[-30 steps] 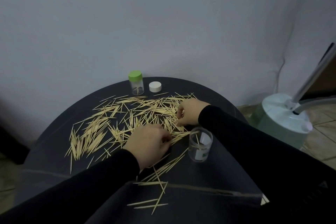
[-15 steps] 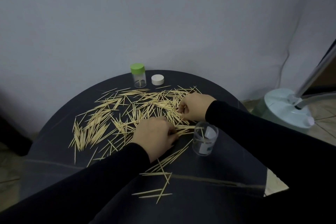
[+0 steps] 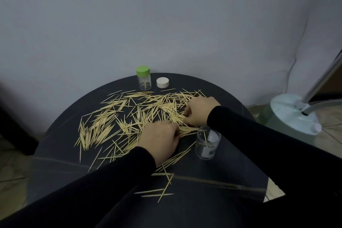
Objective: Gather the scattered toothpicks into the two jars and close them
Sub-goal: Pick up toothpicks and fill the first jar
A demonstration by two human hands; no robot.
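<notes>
Toothpicks (image 3: 140,116) under both hands (image 3: 177,127)

Wooden toothpicks (image 3: 103,129), matt dark table (image 3: 212,187)

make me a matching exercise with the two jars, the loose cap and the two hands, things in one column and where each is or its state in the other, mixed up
Things
1. green-lidded jar
2. white cap
3. open jar
4. left hand

Places or states
A. lying on the table on its own, off any jar
B. fingers curled down among the scattered toothpicks, nearest the camera
C. closed, standing at the far edge of the table
D. no lid, a few toothpicks inside, just near of the right hand

Pairs: 1-C, 2-A, 3-D, 4-B
</notes>
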